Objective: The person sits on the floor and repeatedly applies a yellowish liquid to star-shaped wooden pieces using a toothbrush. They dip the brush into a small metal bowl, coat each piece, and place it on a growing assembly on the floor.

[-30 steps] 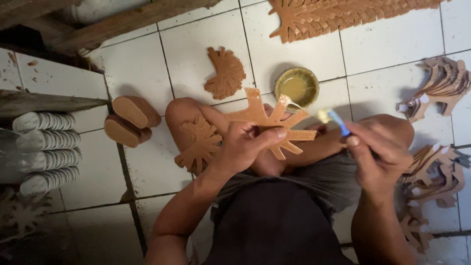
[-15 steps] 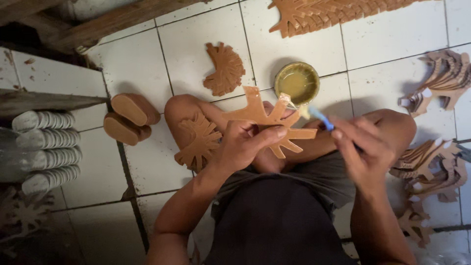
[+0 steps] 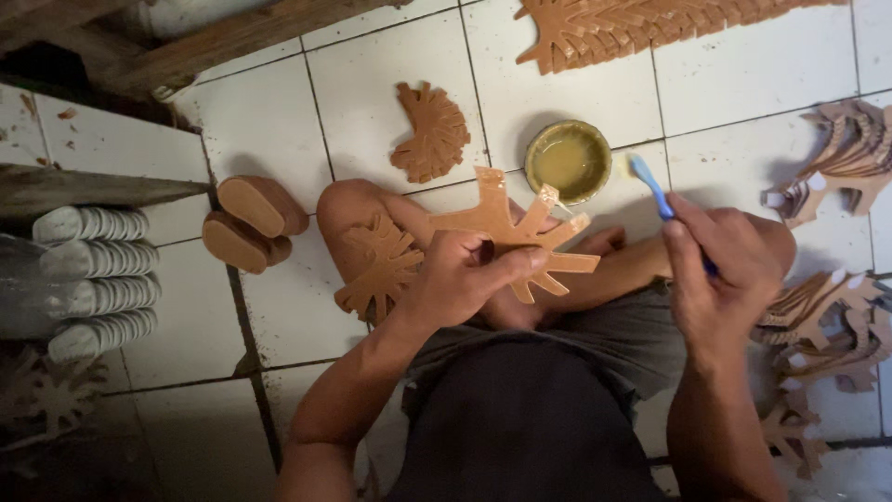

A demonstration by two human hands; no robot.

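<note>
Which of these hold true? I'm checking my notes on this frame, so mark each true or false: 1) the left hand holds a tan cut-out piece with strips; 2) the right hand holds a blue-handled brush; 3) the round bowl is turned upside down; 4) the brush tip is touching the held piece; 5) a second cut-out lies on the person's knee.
1) True: the left hand grips the tan cut-out piece.
2) True: the right hand holds the blue-handled brush.
3) False: the round bowl stands upright with yellowish liquid inside.
4) False: the brush tip is apart from it, beside the bowl.
5) True: the second cut-out rests there.
</note>
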